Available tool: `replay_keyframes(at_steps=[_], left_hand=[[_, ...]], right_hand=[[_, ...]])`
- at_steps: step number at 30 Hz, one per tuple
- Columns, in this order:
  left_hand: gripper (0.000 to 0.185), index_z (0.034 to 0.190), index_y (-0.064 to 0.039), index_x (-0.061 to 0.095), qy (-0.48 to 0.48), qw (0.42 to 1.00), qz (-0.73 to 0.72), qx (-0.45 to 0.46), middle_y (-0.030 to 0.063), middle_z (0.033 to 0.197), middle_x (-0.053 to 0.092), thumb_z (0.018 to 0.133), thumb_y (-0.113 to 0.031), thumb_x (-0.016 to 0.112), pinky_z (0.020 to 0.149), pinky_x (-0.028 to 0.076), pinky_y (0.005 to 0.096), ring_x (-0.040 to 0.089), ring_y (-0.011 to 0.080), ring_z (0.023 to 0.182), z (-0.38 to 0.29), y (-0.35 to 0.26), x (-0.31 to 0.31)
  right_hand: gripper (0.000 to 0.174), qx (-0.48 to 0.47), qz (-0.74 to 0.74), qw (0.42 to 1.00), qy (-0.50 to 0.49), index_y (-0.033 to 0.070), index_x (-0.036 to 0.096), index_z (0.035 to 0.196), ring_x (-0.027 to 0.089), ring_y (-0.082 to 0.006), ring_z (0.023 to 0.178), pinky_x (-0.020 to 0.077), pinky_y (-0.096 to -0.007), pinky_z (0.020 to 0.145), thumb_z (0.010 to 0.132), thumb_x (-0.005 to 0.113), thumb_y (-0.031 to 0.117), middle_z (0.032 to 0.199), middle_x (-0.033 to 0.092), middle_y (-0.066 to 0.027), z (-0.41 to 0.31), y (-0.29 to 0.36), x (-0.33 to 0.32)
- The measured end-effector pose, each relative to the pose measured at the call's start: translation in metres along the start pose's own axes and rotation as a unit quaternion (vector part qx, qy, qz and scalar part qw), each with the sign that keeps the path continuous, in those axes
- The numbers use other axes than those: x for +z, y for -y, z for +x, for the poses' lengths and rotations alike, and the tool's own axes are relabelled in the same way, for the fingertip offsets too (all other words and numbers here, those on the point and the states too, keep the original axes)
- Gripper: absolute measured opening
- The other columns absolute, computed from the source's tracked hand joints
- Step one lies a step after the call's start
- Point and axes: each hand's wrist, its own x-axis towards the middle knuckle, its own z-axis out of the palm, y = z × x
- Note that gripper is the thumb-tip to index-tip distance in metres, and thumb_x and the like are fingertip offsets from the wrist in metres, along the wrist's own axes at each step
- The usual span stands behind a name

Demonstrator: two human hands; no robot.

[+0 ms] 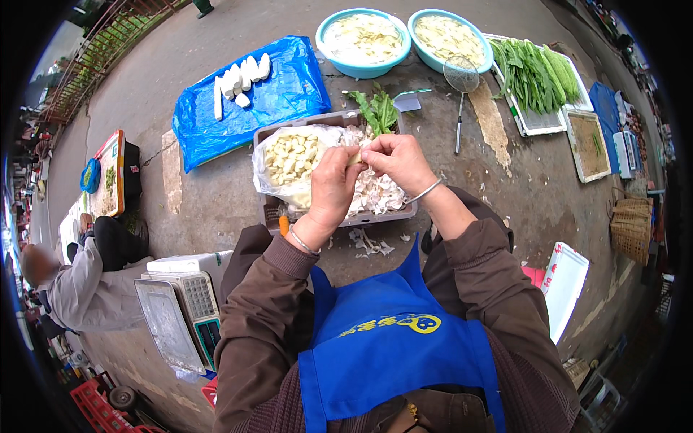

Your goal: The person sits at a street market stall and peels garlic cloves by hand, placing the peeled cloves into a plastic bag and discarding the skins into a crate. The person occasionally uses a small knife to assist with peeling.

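Note:
My left hand [334, 176] and my right hand [399, 162] meet over a plastic crate [387, 217], pinching a garlic clove [354, 158] between their fingertips. The fingers partly cover the clove, so how much of its skin is off is unclear. Below my left hand, a clear plastic bag [263, 177] in the crate's left half holds many peeled garlic cloves [292, 154]. Loose papery garlic skins [374, 196] fill the right half, under my right hand. Leafy greens [380, 112] stick up at the crate's far side. An orange handle [283, 225] shows at the near left corner.
White peeled root pieces [238, 78] lie on a blue plastic sheet [292, 65]. Beyond stand two basins of pale slices [328, 57] [416, 40]. A wire skimmer [460, 81] lies right, near green vegetables [533, 81]. At left are a scale [168, 319] and a seated person [97, 292].

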Motion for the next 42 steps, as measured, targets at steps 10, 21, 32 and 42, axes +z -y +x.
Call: replay_keyframes(at_steps=[10,21,32,42], left_hand=[[0.023,0.094,-0.001,0.058,0.030,0.998,-0.015,-0.057,0.0092,0.084,0.060,0.072,0.001,0.066,0.066,0.048,0.0284,0.060,0.0183,0.075,-0.004,-0.002,0.002],[0.027,0.095,0.000,0.057,0.048,0.935,-0.262,-0.233,0.0013,0.080,0.062,0.072,0.002,0.071,0.062,0.048,0.0193,0.057,0.0057,0.071,0.004,0.011,-0.001],[0.028,0.095,0.001,0.057,0.066,0.933,-0.251,-0.249,0.0032,0.081,0.063,0.072,-0.001,0.072,0.064,0.049,0.0195,0.057,0.0062,0.071,0.001,0.014,0.002],[0.022,0.104,-0.001,0.056,0.037,0.843,-0.477,-0.246,0.0048,0.089,0.062,0.083,-0.007,0.062,0.068,0.047,0.0209,0.055,0.0072,0.074,0.007,0.007,0.003]], right_hand=[[0.010,-0.124,-0.235,0.960,-0.092,0.002,0.060,0.067,0.060,-0.0272,0.057,0.0470,-0.0345,0.054,0.071,0.062,0.012,0.064,0.061,-0.0136,-0.001,-0.010,0.008],[0.018,0.012,-0.108,0.994,-0.013,0.002,0.060,0.075,0.058,-0.0138,0.053,0.0458,-0.0274,0.049,0.079,0.063,0.018,0.062,0.060,-0.0061,0.000,-0.012,-0.004],[0.013,-0.025,-0.033,0.999,0.027,0.001,0.059,0.083,0.054,-0.0071,0.055,0.0455,-0.0217,0.049,0.085,0.059,0.013,0.069,0.060,-0.0029,0.000,-0.011,0.000],[0.012,-0.145,-0.338,0.925,-0.096,0.001,0.052,0.075,0.059,-0.0253,0.055,0.0455,-0.0360,0.053,0.082,0.056,0.010,0.062,0.058,-0.0127,0.002,-0.034,0.006]])
